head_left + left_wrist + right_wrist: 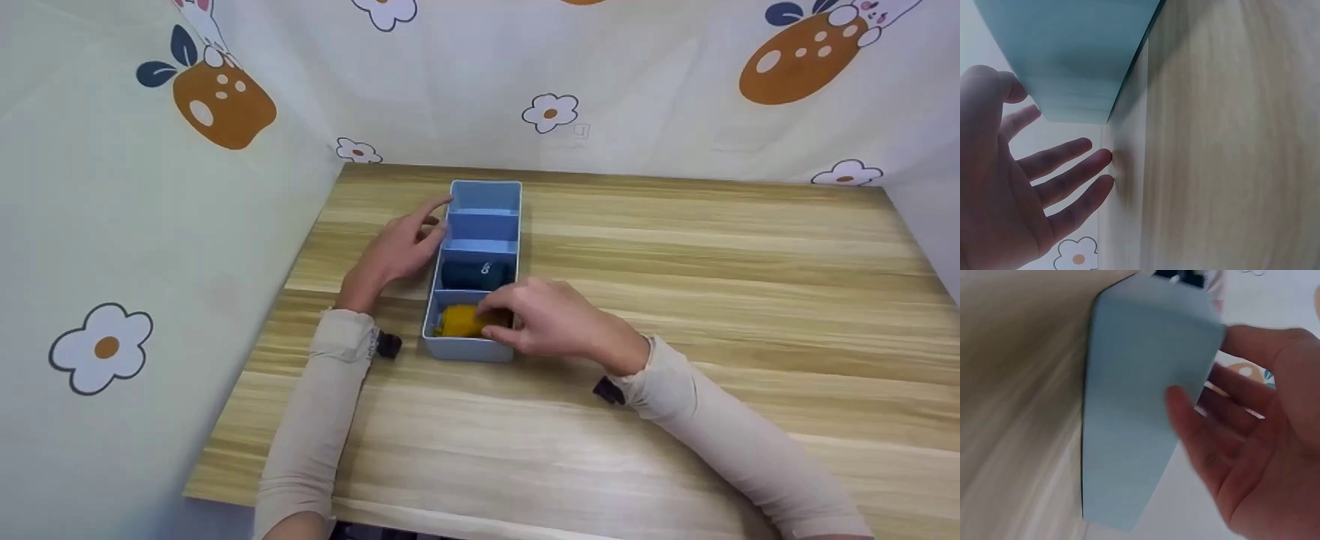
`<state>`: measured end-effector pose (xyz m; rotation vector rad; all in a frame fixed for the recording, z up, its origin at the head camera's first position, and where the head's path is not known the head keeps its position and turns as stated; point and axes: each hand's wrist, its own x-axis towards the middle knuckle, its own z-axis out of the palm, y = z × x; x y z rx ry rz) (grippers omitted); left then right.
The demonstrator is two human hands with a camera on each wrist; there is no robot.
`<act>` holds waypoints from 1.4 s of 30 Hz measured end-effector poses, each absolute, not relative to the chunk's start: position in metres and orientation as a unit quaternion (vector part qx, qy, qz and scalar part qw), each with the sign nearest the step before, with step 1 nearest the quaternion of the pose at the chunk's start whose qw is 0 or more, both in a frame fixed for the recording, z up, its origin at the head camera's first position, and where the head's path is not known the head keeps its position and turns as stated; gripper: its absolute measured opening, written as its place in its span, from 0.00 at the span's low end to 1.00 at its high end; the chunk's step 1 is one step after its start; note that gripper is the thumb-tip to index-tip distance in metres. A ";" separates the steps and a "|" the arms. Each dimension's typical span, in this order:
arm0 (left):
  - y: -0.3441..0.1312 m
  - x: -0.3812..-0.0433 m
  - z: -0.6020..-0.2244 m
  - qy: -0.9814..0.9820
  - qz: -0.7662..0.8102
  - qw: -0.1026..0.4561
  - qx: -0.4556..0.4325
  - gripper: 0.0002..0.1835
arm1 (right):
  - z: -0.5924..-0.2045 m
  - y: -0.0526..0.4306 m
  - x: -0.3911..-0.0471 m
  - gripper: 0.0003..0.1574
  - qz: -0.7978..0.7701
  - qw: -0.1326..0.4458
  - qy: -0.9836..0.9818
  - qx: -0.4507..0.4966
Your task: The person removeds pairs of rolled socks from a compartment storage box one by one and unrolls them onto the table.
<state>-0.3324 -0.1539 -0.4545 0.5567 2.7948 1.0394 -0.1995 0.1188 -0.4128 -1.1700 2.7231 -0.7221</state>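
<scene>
A long light-blue box point(469, 349) with a row of compartments lies on the table. In its nearest compartment is a bundled yellow cloth point(460, 320). A dark teal roll point(469, 275) with a small white mark fills the compartment behind it. My right hand point(555, 319) reaches over the box's right rim, thumb and index fingertips at the yellow cloth; in the right wrist view one finger point(1179, 408) stays outside the wall. My left hand point(397, 247) is at the box's left side, index fingertip and thumb at the rim, the other fingers point(1075, 171) spread loosely.
The two far compartments show bare blue floors. A wood-grain table point(712, 300) extends around the box, and a patterned cloth wall point(450, 90) rises behind and at the left. Small black devices point(388, 344) sit at both wrists.
</scene>
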 end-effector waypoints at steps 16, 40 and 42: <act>-0.156 -0.330 -0.450 0.923 0.325 0.098 0.180 0.35 | -0.400 0.096 -0.197 0.23 -0.142 0.075 0.937 -0.311; -0.155 -0.330 -0.454 0.918 0.340 0.101 0.180 0.34 | -0.395 0.089 -0.200 0.15 -0.069 0.070 0.942 -0.322; -0.154 -0.330 -0.453 0.917 0.342 0.102 0.180 0.34 | -0.395 0.089 -0.201 0.16 -0.061 0.073 0.940 -0.328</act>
